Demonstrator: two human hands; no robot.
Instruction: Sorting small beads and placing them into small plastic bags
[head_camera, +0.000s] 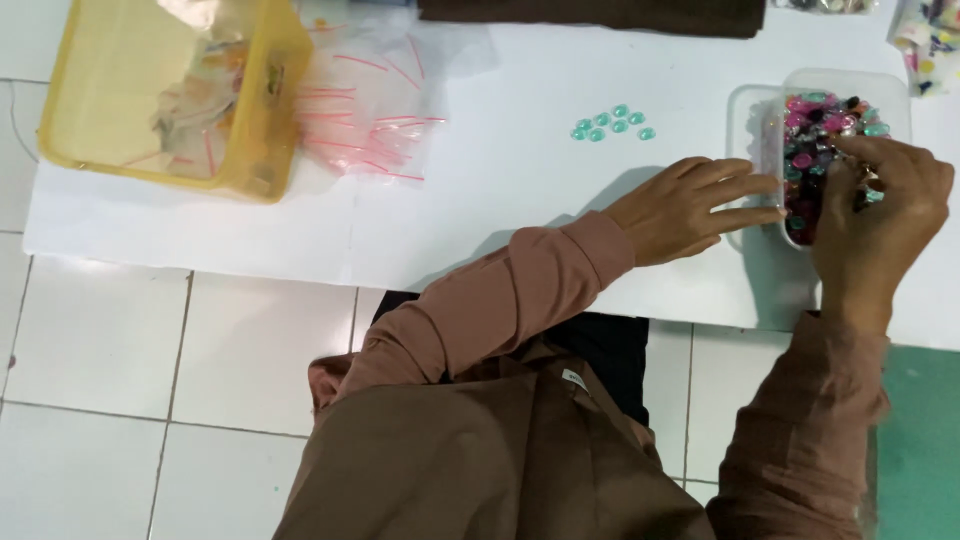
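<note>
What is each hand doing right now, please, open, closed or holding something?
Left hand: open, fingers flat against the side of the clear container.
Right hand: fingers curled into the mixed beads; whether it holds any cannot be told.

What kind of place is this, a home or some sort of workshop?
Probably a small craft or bead-packing spot set low over a tiled floor. A clear tub of mixed coloured beads, a picked-out cluster of teal beads and a heap of small zip bags beside a yellow bin suggest it.
</note>
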